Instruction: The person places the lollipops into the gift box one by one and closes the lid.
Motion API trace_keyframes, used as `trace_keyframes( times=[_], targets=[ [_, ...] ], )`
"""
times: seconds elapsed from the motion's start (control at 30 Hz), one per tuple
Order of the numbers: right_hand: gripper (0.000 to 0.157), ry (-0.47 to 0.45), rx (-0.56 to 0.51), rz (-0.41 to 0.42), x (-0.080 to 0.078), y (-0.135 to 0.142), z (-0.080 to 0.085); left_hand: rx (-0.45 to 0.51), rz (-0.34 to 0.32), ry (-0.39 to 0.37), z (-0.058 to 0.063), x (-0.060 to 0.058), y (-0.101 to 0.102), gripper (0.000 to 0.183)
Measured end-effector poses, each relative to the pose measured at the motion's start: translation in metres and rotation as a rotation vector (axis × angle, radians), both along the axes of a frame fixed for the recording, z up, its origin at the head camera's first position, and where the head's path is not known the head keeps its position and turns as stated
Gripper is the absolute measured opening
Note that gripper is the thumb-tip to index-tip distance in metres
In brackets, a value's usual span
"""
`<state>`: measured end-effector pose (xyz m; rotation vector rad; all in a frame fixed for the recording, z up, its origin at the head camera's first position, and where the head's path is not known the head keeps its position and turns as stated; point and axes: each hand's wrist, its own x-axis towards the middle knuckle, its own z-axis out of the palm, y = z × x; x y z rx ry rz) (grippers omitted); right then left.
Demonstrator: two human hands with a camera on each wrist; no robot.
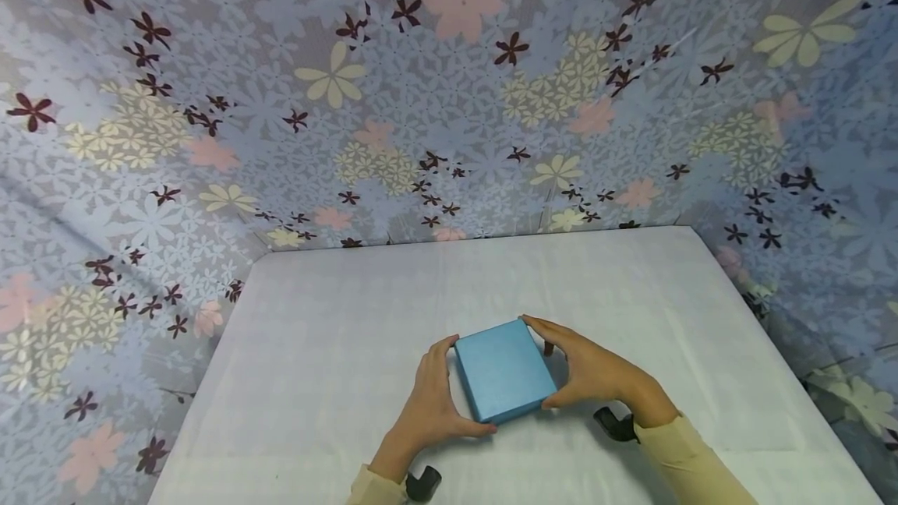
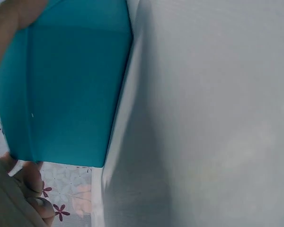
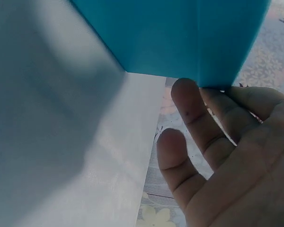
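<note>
A square blue box is held between both hands over the front middle of the white table. My left hand grips its left side, with the thumb at the near corner and fingers at the far left corner. On the other side, my right hand grips it with thumb at the near right corner and fingertips at the far right corner. In the left wrist view the box shows its side, with a shadow beside it. Two fingers of the right hand stand off the box in the right wrist view.
A white cloth covers the table. Behind it and along both sides hangs a flowered curtain. Dark strap-mounted pieces sit at both wrists, near the pale yellow sleeves.
</note>
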<state>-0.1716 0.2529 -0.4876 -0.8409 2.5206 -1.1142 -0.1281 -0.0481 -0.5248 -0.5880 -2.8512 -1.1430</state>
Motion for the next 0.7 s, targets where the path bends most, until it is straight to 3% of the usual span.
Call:
trace_keyframes(
  times=[0.27,0.57,0.7],
  targets=[
    [0.125,-0.05,0.018,-0.007,-0.001,-0.001,-0.009,-0.055,0.006,-0.027,-0.009,0.0,0.001,0.139],
    [0.124,-0.079,0.023,-0.006,-0.003,0.0,-0.014,-0.092,0.017,-0.099,-0.011,-0.004,0.001,0.141],
    [0.125,-0.097,0.007,-0.018,-0.005,-0.001,-0.016,-0.103,0.008,-0.094,-0.012,-0.008,0.001,0.141]
  ],
)
